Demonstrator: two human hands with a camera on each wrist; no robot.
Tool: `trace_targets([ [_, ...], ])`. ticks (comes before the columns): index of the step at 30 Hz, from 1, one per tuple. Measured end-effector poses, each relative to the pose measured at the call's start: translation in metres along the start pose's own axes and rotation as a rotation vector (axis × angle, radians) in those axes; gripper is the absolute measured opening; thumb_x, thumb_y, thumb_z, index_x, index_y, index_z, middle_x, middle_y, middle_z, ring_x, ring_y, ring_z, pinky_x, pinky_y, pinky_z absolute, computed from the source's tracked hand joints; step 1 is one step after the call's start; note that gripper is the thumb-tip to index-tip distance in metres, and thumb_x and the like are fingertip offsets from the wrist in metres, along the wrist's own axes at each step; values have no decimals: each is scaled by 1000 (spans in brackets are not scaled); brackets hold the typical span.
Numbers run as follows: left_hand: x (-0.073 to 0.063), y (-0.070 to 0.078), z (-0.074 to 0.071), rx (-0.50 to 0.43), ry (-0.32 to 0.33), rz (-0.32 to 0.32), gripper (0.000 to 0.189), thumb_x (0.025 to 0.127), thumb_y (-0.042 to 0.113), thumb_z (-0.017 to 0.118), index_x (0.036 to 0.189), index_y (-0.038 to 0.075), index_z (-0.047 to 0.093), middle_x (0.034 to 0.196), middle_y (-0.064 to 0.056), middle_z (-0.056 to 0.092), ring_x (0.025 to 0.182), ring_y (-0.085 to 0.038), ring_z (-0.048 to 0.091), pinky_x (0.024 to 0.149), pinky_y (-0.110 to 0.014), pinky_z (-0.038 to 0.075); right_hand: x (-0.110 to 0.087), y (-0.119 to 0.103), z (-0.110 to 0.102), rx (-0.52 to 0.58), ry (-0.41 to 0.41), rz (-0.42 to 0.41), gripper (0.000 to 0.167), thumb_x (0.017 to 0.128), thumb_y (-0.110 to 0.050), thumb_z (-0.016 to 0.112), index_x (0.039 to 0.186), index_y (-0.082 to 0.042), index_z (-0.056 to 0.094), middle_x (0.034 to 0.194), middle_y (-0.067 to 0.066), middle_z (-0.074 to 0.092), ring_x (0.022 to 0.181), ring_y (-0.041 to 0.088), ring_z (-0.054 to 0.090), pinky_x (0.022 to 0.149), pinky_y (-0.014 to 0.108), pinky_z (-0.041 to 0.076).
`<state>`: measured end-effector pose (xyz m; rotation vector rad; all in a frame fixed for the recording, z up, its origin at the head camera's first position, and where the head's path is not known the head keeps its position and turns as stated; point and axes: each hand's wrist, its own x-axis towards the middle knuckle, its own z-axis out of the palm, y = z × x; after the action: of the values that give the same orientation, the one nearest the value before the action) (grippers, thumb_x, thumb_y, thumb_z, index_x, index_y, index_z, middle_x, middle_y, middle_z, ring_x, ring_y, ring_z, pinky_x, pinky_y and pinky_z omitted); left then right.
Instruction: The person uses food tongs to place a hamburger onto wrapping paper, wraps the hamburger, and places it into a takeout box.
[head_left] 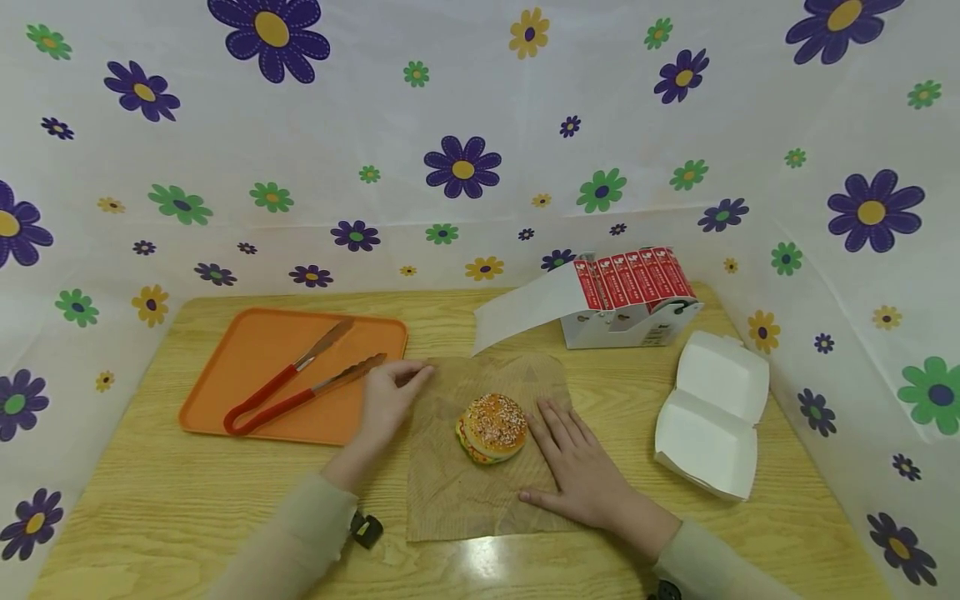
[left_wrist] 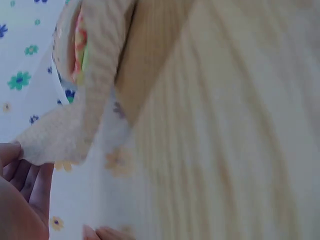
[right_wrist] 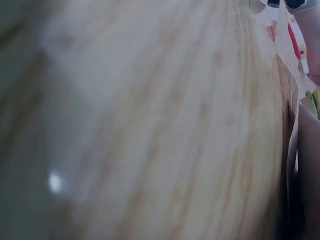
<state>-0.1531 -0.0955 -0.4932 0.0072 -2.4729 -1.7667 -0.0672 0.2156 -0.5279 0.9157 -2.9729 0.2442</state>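
Observation:
A toy-like burger (head_left: 495,427) with a sesame bun sits on a square of brown wrapping paper (head_left: 450,500) in the middle of the table. My left hand (head_left: 385,402) pinches the paper's far left corner between thumb and fingers. In the left wrist view that corner (left_wrist: 55,132) rises off the table from the left fingers (left_wrist: 42,187). On the paper's right side my right hand (head_left: 581,471) lies palm down with its fingers straight, fingertips close beside the bun. Only a dark edge of the right hand (right_wrist: 309,165) shows in the right wrist view.
Red-handled tongs (head_left: 277,392) lie on an orange tray (head_left: 217,379) at the left. Behind the paper stands a white carton (head_left: 622,329) of red packets, its flap folded down leftward. An opened white takeaway box (head_left: 712,417) rests at the right. Flower-printed cloth (head_left: 390,117) surrounds the table.

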Motion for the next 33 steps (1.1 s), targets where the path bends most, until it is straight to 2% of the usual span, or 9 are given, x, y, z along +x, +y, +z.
trace_targets([
  [5, -11, 15, 8, 29, -3, 132, 13, 96, 11, 79, 102, 1, 85, 100, -18, 83, 85, -19, 76, 72, -15, 57, 0, 0, 0, 2, -1, 2, 110, 93, -77, 59, 168, -4, 26, 176, 23, 20, 164, 39, 21, 133, 58, 22],
  [7, -15, 20, 12, 65, -13, 207, 12, 95, 10, 80, 101, 1, 85, 98, -16, 83, 85, -23, 78, 73, -19, 61, 0, 0, 0, 8, -2, 2, 110, 93, -77, 59, 168, -4, 26, 176, 24, 20, 164, 39, 21, 132, 58, 22],
  [13, -32, 32, 22, 283, -80, 518, 12, 94, 9, 80, 104, 4, 85, 103, -10, 84, 95, -25, 82, 84, -37, 68, 0, -1, -2, 22, -7, 1, 108, 94, -77, 58, 168, -4, 28, 175, 24, 21, 164, 40, 21, 132, 60, 24],
  [18, -44, 37, 30, 440, -153, 773, 18, 92, 13, 83, 110, 8, 84, 109, -6, 84, 100, -21, 81, 90, -35, 67, 0, -2, -4, 28, -27, 14, 108, 94, -74, 61, 168, -5, 26, 176, 23, 19, 165, 39, 19, 132, 59, 23],
  [21, -49, 36, 35, 517, -175, 885, 19, 91, 16, 84, 110, 9, 84, 110, -5, 83, 101, -18, 81, 90, -33, 66, 0, -2, -4, 27, -31, 15, 108, 94, -74, 61, 169, -5, 26, 177, 23, 18, 165, 39, 19, 132, 59, 23],
  [25, -52, 35, 40, 591, -196, 970, 21, 90, 19, 85, 110, 12, 84, 111, -2, 83, 103, -15, 80, 91, -31, 66, 0, -3, -4, 28, -35, 18, 108, 94, -75, 60, 168, -5, 26, 177, 22, 17, 165, 38, 18, 132, 59, 22],
  [33, -54, 31, 39, 654, -290, 1037, 26, 92, 22, 84, 115, 10, 82, 116, -3, 82, 109, -18, 79, 96, -32, 65, 0, -2, -5, 26, -41, 20, 108, 94, -75, 60, 168, -5, 27, 177, 22, 17, 166, 38, 17, 133, 59, 22],
])
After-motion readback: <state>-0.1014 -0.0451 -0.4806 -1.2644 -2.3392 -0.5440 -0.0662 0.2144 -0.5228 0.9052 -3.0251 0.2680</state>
